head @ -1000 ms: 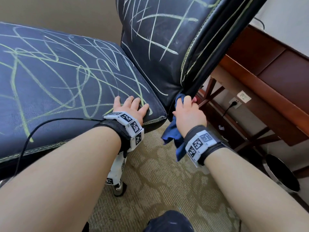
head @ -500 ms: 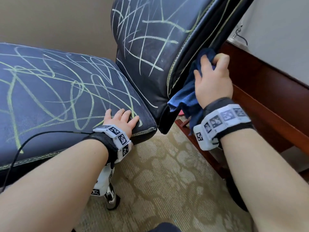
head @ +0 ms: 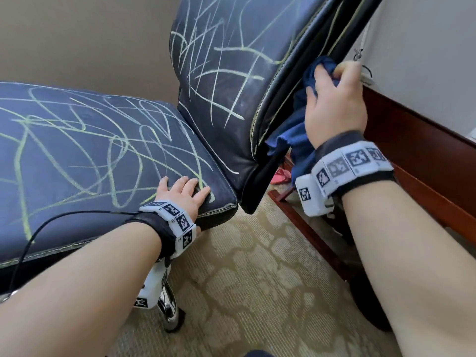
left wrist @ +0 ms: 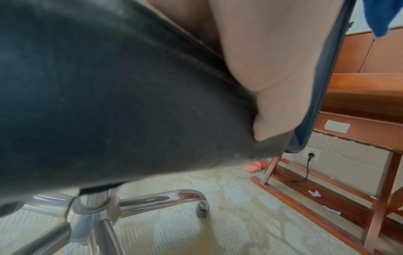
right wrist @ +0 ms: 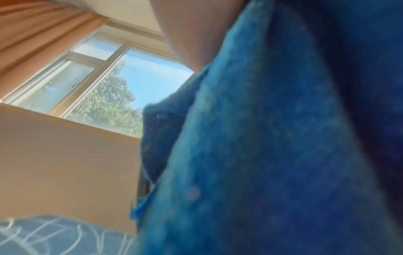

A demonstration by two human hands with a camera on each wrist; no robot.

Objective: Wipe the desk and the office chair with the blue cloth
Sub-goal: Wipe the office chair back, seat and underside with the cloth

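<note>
Cloth [head: 298, 135] is bunched in the right hand [head: 334, 104], whose fingers are curled round its top and press it against the side edge of the chair [head: 219, 81] backrest. The rest of the cloth hangs below the hand, beside the lower backrest, above the carpet [head: 257, 279]. In the right wrist view the cloth [right wrist: 272, 155] fills most of the picture; the finger grip itself is hidden there. Left hand [head: 184, 193] is laid on the seat's front corner, fingers spread on top and the thumb [left wrist: 272, 124] pressed against the cushion's side. Yellow-green scribbles are seen on seat and backrest. The desk [head: 425, 155] stands just right of the chair.
</note>
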